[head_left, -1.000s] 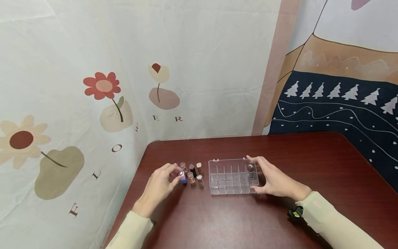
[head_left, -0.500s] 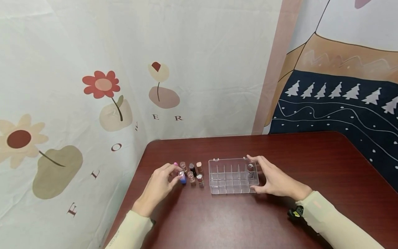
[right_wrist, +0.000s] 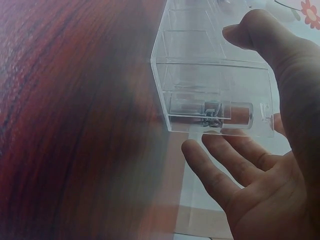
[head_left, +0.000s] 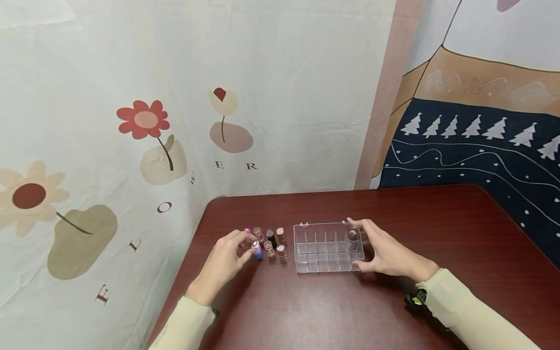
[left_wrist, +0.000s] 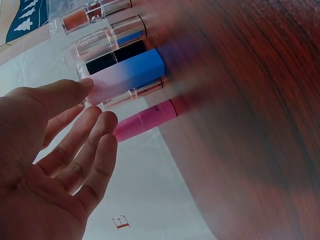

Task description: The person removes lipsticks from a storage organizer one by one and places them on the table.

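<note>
My left hand (head_left: 225, 257) pinches the top of a pink-to-blue lipstick tube (left_wrist: 127, 75) between thumb and index finger. It stands upright on the table at the left end of a small group of lipsticks. A slim pink tube (left_wrist: 147, 121) is just behind it, near my other fingertips. My right hand (head_left: 385, 248) holds the right end of a clear compartment box (head_left: 328, 267), thumb at the front corner and index finger at the back one. One lipstick with a clear cap (right_wrist: 237, 115) stands in the box's back right compartment.
Between my left hand and the box stand several lipsticks, including a dark one (head_left: 271, 238), a rose-gold one (head_left: 280, 235) and one with a silvery top (head_left: 282, 253). All rest on a dark red-brown table (head_left: 315, 311). A printed curtain (head_left: 297, 97) hangs behind it.
Almost nothing differs. My left hand and the pink-to-blue tube have shifted only very slightly; the right hand and the box keep their place.
</note>
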`<state>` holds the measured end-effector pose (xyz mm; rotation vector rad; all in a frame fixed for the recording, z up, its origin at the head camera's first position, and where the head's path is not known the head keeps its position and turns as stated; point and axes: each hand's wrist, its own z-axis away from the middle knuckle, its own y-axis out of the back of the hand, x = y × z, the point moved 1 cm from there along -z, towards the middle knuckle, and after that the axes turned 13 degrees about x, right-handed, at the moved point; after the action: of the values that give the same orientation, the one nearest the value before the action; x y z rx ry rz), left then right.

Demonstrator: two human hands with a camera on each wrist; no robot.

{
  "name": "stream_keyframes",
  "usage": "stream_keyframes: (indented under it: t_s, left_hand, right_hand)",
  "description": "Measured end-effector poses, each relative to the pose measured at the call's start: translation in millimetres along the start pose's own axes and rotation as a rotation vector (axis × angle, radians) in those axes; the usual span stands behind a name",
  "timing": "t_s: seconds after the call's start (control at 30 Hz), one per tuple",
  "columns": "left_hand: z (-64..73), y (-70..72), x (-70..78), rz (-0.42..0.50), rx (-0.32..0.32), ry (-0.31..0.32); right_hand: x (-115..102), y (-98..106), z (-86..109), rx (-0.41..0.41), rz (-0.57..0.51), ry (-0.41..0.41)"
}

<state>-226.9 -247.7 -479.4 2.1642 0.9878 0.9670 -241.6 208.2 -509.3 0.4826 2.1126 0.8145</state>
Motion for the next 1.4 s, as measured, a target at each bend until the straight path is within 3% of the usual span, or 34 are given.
stream_keyframes:
  t_s: [0.23, 0.57, 0.77, 0.93, 1.4]
  left_hand:
    - [-1.0, 3.0, 2.9, -0.013, 0.025, -0.023]
    - [-3.8, 8.4, 13.8, -0.061, 0.075, -0.004]
    - [-6.1, 6.5, 25.5, -0.067, 0.184, -0.062]
    - [-6.9, 3.5, 36.2, -0.049, 0.232, -0.115]
    - [-6.5, -17.2, 64.4, 0.007, 0.23, -0.218]
  right_hand:
    - [0.8, -0.1, 0.5, 0.011, 0.004, 0.015]
    - [3.3, -1.5, -0.2, 0.004, 0.0, 0.011]
    - [2.9, -0.8, -1.0, 0.004, -0.013, 0.01]
    - [2.6, -1.1, -2.3, 0.002, -0.02, 0.014]
    - [3.9, -1.1, 0.9, 0.008, -0.02, 0.013]
